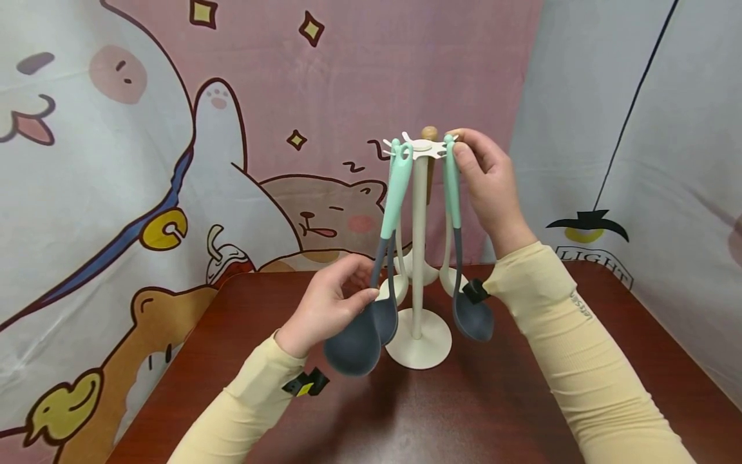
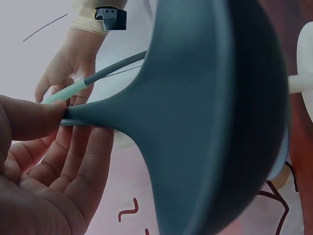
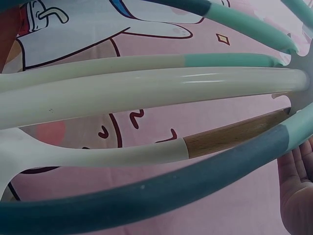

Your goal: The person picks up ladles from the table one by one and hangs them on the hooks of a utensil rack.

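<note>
My left hand (image 1: 324, 306) pinches the dark grey neck of a mint-handled ladle (image 1: 355, 348), thumb on one side and fingers on the other in the left wrist view. The ladle's looped handle end reaches the left hooks of a white utensil rack (image 1: 418, 225); whether it sits on a hook I cannot tell. At the rack's right side, my right hand (image 1: 489, 177) pinches the top of the mint handle of a dark grey spoon (image 1: 475, 317), close to the hooks. Another grey-headed utensil (image 1: 388, 319) hangs just behind the ladle.
Several pale-headed utensils hang at the back of the rack, one with a wooden handle (image 3: 234, 133). The rack's round base (image 1: 418, 357) stands on a reddish-brown table (image 1: 493, 399). A cartoon-print cloth (image 1: 359, 77) hangs behind.
</note>
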A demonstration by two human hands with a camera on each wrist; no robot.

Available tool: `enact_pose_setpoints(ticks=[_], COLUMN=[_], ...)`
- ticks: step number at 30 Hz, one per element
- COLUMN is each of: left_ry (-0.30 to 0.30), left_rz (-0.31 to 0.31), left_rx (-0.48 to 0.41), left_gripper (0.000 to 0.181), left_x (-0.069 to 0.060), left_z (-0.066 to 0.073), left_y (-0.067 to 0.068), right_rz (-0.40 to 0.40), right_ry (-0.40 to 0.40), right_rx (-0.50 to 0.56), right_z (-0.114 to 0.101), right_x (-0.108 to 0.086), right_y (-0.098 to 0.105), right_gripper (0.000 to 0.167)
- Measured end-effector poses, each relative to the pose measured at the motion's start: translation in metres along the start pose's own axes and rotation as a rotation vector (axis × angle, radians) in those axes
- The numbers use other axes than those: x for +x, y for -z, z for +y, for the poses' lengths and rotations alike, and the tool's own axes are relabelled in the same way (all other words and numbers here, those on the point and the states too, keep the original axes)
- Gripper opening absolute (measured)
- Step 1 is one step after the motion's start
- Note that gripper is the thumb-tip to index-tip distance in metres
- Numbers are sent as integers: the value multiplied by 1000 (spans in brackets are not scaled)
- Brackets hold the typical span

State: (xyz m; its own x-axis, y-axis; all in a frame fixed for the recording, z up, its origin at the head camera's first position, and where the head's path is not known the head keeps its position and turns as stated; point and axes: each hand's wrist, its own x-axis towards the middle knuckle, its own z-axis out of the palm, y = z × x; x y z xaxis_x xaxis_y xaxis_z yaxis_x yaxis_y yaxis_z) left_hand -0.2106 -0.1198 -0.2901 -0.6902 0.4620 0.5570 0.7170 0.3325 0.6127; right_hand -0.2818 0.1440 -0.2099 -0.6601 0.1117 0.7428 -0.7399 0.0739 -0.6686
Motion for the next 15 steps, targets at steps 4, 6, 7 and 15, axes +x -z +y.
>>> enact_pose_setpoints(ticks=[4,6,7,15], left_ry=[-6,-3,-2,1], left_rz=[1,0,0,-10], left_rx=[-19,-28,-31,-84], left_gripper=[25,25,24,24], left_x=[0,0,0,1], left_z=[0,0,1,3], left_y=[-6,-9,-11,-25], right_rz=[5,7,7,8], right_ry=[-9,-16,-18,-17], right_rx=[5,1,-2,-15], right_z=[-1,-1,-2,-2], right_x=[0,0,0,0], right_y=[0,0,0,0], right_gripper=[29,28,28,28])
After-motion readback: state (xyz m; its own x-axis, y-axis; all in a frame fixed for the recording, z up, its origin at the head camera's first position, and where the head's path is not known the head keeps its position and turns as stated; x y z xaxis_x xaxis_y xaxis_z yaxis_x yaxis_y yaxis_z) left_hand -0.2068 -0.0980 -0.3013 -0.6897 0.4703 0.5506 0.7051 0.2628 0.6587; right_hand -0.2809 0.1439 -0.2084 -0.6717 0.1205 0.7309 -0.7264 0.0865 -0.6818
